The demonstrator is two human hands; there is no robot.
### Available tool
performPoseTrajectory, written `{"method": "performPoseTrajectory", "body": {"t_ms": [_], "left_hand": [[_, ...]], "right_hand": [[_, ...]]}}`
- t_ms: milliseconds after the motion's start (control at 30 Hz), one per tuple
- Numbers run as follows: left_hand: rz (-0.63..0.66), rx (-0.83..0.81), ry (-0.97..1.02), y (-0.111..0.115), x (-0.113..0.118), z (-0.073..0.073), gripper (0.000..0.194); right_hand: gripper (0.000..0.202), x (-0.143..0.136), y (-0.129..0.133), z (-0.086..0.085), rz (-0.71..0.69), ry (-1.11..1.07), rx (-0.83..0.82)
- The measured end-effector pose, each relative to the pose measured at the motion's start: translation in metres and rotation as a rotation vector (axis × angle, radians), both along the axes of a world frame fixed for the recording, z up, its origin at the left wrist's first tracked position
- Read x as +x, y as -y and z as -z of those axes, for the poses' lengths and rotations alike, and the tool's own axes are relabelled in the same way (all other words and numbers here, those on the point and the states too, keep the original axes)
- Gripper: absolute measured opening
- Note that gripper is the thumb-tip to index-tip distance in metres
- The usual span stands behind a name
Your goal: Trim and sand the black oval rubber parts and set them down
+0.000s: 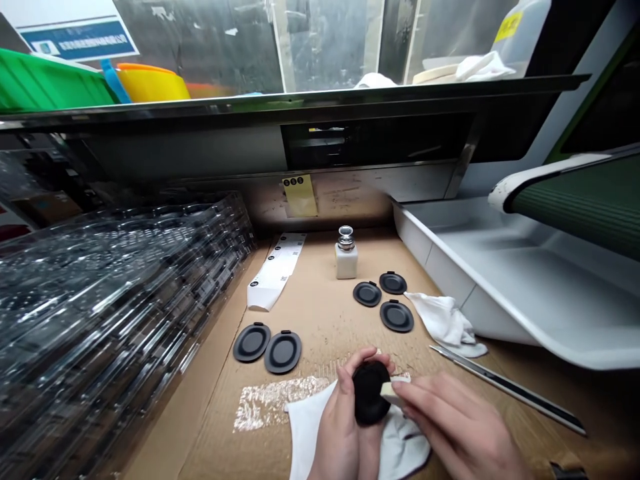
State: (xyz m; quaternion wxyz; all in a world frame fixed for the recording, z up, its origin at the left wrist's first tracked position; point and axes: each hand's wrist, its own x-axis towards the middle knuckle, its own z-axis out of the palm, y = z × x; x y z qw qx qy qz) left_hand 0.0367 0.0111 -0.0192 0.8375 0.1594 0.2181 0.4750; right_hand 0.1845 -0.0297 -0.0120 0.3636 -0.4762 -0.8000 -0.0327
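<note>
A round black disc rests in my left hand, whose fingers curl around its edge near the front of the cardboard. My right hand pinches a small off-white block, which looks like a piece of eraser or sponge, against the disc's right side. Under both hands lies a white cloth. Two black oval lids with small tabs sit to the left. Three similar black lids are grouped beyond my hands to the right.
Stacked clear plastic trays fill the left. A pump bottle and a label strip stand further back. On the right are a crumpled white cloth, a slim cutter, a large white bin and a green conveyor belt.
</note>
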Motion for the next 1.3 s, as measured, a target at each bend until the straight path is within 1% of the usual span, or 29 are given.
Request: {"method": "performPoseTrajectory", "body": {"t_ms": [133,267,367,500,600,667,767,900,1033,1100,1233,1300], "left_hand": [[-0.008,0.029,-0.064,0.003,0.002,-0.002,0.043],[-0.049,0.064,-0.107,0.003,0.003,0.001,0.042],[-0.050,0.066,-0.111,0.001,0.002,0.003,0.042],[-0.026,0.059,-0.083,0.000,0.002,0.003,0.041],[-0.025,0.046,-0.061,0.001,0.002,0.003,0.040],[-0.032,0.034,-0.057,0.001,0.002,0.002,0.039],[-0.027,0.020,-0.058,0.001,0.001,0.002,0.037],[-0.023,0.027,-0.058,0.001,0.002,0.001,0.036],[-0.036,0.013,-0.063,0.001,0.001,0.001,0.036],[-0.033,0.001,-0.068,0.001,0.001,0.001,0.036],[-0.033,0.011,-0.052,0.001,0.002,0.000,0.037],[-0.033,0.006,-0.058,0.001,0.002,0.000,0.037]], "right_hand": [[0.028,-0.011,0.001,0.005,0.030,0.083,0.060],[0.027,-0.024,0.004,0.015,0.041,0.037,0.127],[0.025,-0.029,0.006,0.019,0.029,0.012,0.153],[0.024,-0.026,0.005,0.016,0.043,0.004,0.110],[0.024,-0.026,0.004,0.013,0.066,-0.001,0.115],[0.025,-0.028,0.003,0.013,0.052,-0.004,0.111],[0.025,-0.027,0.005,0.013,0.023,0.019,0.064],[0.024,-0.022,0.005,0.011,0.053,0.053,0.014],[0.027,-0.025,0.005,0.009,0.030,0.035,0.043],[0.025,-0.026,0.005,0.009,0.015,0.028,0.035],[0.022,-0.024,0.004,0.008,0.048,0.028,-0.013],[0.023,-0.024,0.003,0.007,0.052,0.017,0.021]]}}
